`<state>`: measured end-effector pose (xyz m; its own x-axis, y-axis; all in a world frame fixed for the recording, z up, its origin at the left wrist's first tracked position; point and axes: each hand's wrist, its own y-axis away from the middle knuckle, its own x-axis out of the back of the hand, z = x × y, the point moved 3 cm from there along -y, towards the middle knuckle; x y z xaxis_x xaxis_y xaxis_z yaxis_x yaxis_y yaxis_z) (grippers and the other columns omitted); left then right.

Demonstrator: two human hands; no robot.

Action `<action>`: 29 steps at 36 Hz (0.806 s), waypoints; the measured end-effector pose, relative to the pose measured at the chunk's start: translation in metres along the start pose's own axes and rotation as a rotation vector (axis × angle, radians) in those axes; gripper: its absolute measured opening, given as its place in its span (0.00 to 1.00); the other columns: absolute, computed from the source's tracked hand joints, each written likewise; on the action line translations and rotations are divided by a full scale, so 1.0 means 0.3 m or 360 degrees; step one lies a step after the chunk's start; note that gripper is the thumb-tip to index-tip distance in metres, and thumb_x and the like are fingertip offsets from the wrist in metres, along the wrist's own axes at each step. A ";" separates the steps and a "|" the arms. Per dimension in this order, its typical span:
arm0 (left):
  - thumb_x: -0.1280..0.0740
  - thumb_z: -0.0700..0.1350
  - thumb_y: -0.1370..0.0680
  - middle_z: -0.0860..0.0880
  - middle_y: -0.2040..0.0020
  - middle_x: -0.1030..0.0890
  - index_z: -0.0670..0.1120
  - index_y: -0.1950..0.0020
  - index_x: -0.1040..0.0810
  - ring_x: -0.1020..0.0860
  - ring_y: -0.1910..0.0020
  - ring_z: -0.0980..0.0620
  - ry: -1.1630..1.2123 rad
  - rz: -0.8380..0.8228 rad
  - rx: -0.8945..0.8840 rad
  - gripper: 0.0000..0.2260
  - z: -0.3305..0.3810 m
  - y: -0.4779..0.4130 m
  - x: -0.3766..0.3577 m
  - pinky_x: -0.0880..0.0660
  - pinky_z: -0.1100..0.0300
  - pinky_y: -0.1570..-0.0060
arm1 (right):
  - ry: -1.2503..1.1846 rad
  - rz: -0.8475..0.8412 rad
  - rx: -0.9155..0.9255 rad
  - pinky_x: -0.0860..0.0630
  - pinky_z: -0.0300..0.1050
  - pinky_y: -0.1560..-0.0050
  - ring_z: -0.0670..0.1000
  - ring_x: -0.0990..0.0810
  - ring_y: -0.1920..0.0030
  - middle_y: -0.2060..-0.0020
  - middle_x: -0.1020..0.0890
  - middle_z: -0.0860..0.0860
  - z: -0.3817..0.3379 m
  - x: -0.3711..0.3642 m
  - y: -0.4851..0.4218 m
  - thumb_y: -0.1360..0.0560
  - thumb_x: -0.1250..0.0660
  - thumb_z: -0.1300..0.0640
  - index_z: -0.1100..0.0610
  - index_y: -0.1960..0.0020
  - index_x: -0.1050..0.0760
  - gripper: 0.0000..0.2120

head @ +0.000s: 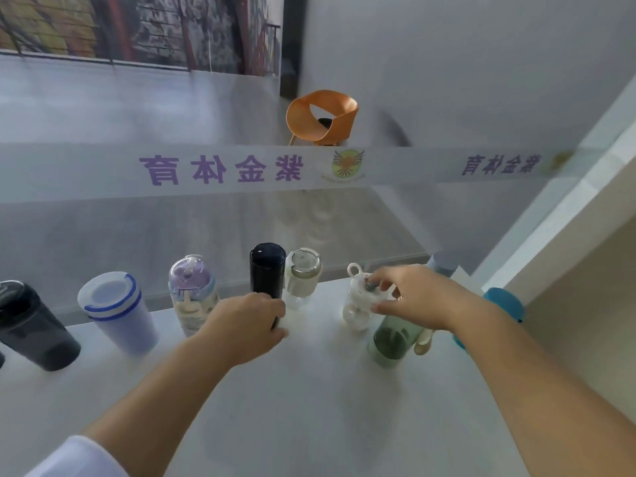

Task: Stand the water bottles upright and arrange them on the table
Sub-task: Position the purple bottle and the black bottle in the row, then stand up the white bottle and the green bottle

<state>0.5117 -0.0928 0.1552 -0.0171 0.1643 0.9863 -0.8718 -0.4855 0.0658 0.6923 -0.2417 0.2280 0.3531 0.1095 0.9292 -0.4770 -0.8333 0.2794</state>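
Several bottles stand upright in a row along the far edge of the white table point(309, 390). My left hand point(249, 323) is wrapped around the lower part of the tall black bottle point(267, 271). Just right of it stands a clear bottle with a white sleeve point(303, 277). My right hand point(416, 296) grips the white loop-handled lid of the green translucent bottle point(392, 342), which stands upright. Further left are a purple-lidded clear bottle point(191, 290), a white cup with blue rings point(115, 309) and a dark grey tumbler point(32, 325).
A blue bottle point(504, 302) and a grey-blue one point(444, 263) sit at the right, behind my right forearm. A glass partition with a printed band runs directly behind the table. An orange chair point(321, 117) stands beyond the glass. A pale wall closes the right side.
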 end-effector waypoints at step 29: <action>0.34 0.52 0.26 0.48 0.33 0.33 0.48 0.31 0.35 0.37 0.32 0.46 0.0165 0.0038 0.0504 0.25 0.151 -0.476 -0.049 0.33 0.58 0.39 | 0.0370 -0.0468 0.0604 0.28 0.48 0.44 0.52 0.27 0.38 0.36 0.27 0.48 0.289 0.012 -0.542 0.29 0.29 0.46 0.43 0.33 0.30 0.25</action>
<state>0.6586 -0.0650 0.1380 -0.0997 0.2285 0.9684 -0.6752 -0.7304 0.1028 0.8410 -0.1527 0.1648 0.2199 0.4494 0.8658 -0.0448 -0.8820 0.4692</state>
